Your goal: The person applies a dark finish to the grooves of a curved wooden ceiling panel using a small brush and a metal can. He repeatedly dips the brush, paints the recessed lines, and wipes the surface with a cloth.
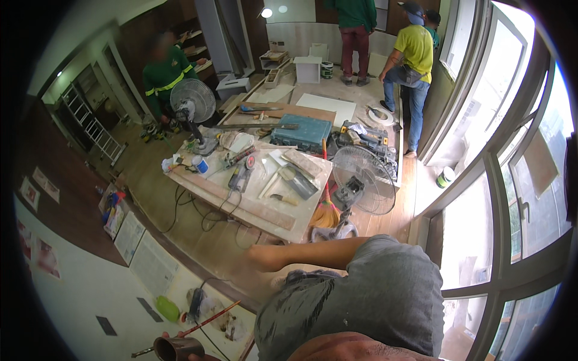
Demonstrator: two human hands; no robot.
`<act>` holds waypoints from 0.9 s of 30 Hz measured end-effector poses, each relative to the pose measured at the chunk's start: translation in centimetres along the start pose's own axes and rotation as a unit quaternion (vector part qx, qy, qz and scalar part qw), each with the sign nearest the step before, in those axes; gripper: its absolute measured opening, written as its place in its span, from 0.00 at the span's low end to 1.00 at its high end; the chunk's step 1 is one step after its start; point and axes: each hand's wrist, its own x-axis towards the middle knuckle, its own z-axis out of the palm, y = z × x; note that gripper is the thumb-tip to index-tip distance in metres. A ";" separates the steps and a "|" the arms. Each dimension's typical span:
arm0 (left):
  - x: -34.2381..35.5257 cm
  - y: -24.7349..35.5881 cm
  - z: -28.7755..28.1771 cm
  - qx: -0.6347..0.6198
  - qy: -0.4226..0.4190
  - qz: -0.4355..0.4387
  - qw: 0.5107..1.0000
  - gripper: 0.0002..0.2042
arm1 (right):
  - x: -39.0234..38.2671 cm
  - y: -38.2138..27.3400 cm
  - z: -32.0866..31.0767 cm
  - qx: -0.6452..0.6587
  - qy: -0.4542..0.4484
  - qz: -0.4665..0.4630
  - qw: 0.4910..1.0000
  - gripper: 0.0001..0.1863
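My left hand (194, 357) is only partly in view at the lower left edge, its fingers closed around a brown cup (179, 349). A thin red-brown rod (217, 317) with a metallic end slants past the cup; I cannot tell whether the same fingers grip it. A pale board (244, 316) lies beyond the cup, bearing a light-green object (167, 308) and a dark corded tool (195, 302). Grey shorts (385, 295) and a bare leg (313, 254) stretch across the lower middle. My right hand does not show.
A worktable (259, 215) holds a putty knife, power tools and a cup. Behind it sit a blue toolbox (301, 132) and two fans (364, 180), (192, 101). Several people (415, 54) work farther back. Windows (475, 222) line the right; cables (208, 216) hang by the table.
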 end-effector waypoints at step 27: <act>0.3 -0.7 1.5 -0.016 -0.014 -0.022 1.000 0.50 | 0.5 1.0 -1.5 -0.016 0.030 0.003 0.999 0.08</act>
